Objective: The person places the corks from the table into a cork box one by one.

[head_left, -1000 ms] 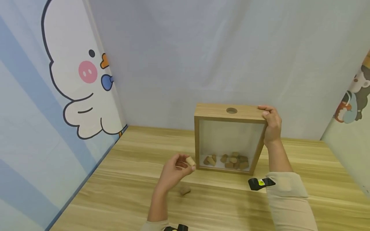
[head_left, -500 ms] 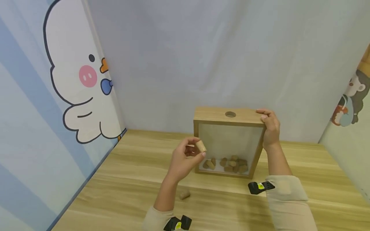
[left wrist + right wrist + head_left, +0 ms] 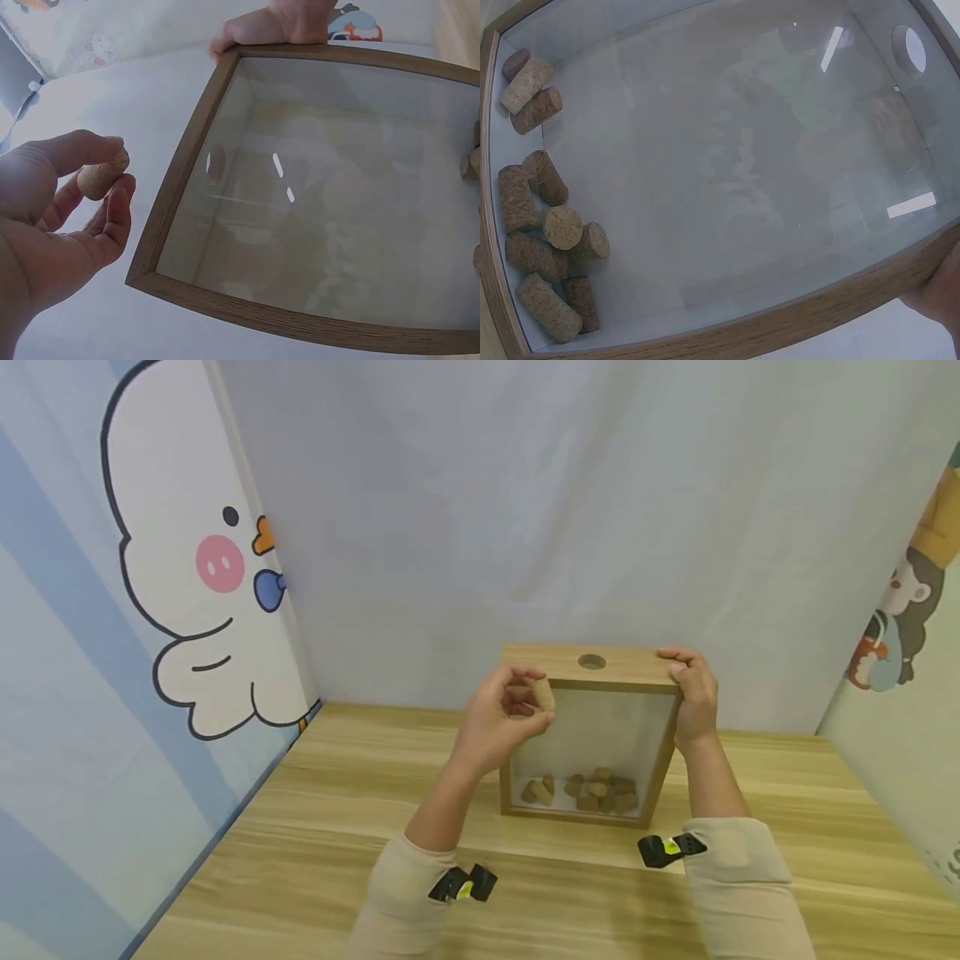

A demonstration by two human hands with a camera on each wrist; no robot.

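Observation:
A cork (image 3: pixel 543 695) is pinched between the thumb and fingers of my left hand (image 3: pixel 491 722), just in front of the top left corner of a wooden display box (image 3: pixel 622 687). The left wrist view shows the same cork (image 3: pixel 103 176) apart from the frame. The box stands upright with a clear front and a round hole (image 3: pixel 592 662) in its top. My right hand (image 3: pixel 696 702) grips its top right corner, thumb and fingers over the edge. Several corks (image 3: pixel 549 307) lie inside along the bottom, in two groups.
The box stands on a wood-grain table (image 3: pixel 360 785), in front of a pale curtain (image 3: pixel 450 527). A cartoon-printed curtain (image 3: pixel 187 660) hangs at the left, another printed panel (image 3: pixel 900 610) at the right. Black straps (image 3: pixel 463 883) sit on both sleeves.
My left hand has risen and moved right with the cork, from beside the box's lower left to its top edge. A loose cork on the table is now out of sight. My right hand keeps its grip.

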